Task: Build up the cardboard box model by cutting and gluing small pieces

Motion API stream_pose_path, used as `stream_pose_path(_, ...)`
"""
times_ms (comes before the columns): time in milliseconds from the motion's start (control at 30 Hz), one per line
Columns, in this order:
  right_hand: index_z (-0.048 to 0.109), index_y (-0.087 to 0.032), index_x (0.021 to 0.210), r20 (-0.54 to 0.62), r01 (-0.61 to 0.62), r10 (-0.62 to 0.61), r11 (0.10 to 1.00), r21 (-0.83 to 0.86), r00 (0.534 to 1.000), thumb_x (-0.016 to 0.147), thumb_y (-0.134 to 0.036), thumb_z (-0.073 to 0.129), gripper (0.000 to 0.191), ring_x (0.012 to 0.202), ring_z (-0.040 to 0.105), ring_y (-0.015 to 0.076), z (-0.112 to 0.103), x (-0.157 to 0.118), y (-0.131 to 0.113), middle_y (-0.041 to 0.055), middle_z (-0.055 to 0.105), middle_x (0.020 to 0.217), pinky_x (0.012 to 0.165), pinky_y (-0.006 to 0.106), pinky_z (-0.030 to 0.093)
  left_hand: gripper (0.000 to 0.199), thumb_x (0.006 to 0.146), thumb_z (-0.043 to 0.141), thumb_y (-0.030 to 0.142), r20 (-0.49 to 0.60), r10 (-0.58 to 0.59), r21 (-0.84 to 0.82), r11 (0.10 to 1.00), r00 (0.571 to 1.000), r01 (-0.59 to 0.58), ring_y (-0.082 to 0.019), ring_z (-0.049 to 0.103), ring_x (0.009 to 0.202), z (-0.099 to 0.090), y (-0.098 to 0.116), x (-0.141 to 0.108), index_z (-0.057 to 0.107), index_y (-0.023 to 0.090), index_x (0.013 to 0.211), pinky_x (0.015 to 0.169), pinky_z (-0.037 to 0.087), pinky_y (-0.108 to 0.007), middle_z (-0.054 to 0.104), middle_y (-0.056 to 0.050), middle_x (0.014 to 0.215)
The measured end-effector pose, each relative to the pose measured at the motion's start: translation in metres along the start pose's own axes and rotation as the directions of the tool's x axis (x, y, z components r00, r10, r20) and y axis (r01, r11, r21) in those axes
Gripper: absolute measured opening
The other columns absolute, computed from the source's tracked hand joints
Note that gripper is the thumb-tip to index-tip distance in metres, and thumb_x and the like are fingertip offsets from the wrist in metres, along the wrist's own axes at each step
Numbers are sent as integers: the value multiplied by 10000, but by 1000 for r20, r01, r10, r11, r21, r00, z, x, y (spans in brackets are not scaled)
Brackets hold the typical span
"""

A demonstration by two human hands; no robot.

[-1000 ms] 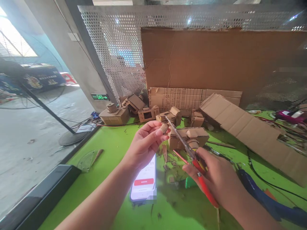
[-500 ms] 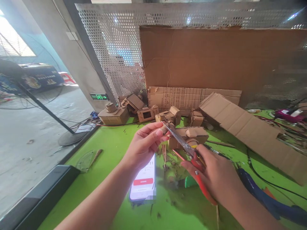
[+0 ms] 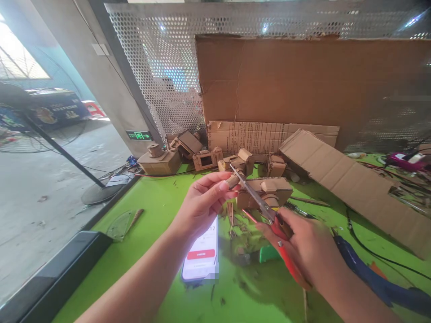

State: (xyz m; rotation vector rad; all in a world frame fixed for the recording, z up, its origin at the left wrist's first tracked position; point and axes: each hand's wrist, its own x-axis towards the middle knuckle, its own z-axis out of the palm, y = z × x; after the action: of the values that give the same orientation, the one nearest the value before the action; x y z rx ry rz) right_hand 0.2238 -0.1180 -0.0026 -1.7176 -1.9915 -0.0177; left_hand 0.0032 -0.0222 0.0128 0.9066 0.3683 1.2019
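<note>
Between its thumb and fingertips, my left hand pinches a small cardboard piece. My right hand is wrapped round the red handles of scissors. The grey blades point up and left, with the tips just above and beside the small piece. A cardboard camera model lies behind the scissors. Under my left wrist a lit phone rests on the green table.
Several cardboard models stand along the back. A long cardboard strip slants down at the right, near a blue tool. Scraps and a green-handled tool lie near the middle; a clear protractor is at left.
My right hand has shifted slightly right and down with the scissors, and the blades have moved a little off the small piece. My left hand is almost still.
</note>
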Motion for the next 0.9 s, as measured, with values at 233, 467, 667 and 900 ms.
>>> stream_pose_path(233, 495, -272, 799, -14, -39, 40, 995, 97, 999, 956, -486, 607, 288, 482, 505, 140, -2, 1, 4, -88, 553, 575, 511, 239, 349, 244, 815, 876, 191, -12, 41, -40, 998, 999, -41, -147, 788, 919, 5, 3, -1, 807, 155, 1046, 829, 629, -182, 828, -77, 958)
stream_pose_path(467, 455, -277, 822, 28, -60, 57, 993, 99, 998, 924, -664, 604, 427, 504, 525, 160, -4, 0, -2, -74, 547, 598, 495, 251, 358, 253, 796, 884, 163, 0, 49, -38, 998, 999, -49, -96, 762, 799, 6, 3, -1, 800, 158, 1035, 792, 615, -156, 816, -45, 914)
stream_pose_path(667, 420, -285, 833, 74, -66, 64, 997, 36, 995, 922, -731, 559, 476, 511, 559, 180, -3, 2, -3, -66, 572, 613, 480, 259, 348, 246, 792, 892, 173, 12, 33, -35, 999, 999, -33, -100, 769, 796, 2, 2, -1, 792, 175, 1016, 793, 623, -167, 825, -36, 924)
stream_pose_path(900, 432, -287, 830, 79, -31, 29, 999, 23, 996, 945, -666, 567, 419, 503, 561, 188, 0, 3, -1, -66, 587, 592, 496, 268, 352, 199, 780, 897, 157, 37, 16, -40, 999, 999, -15, -90, 765, 757, 1, 1, -1, 790, 176, 947, 769, 613, -154, 803, -2, 839)
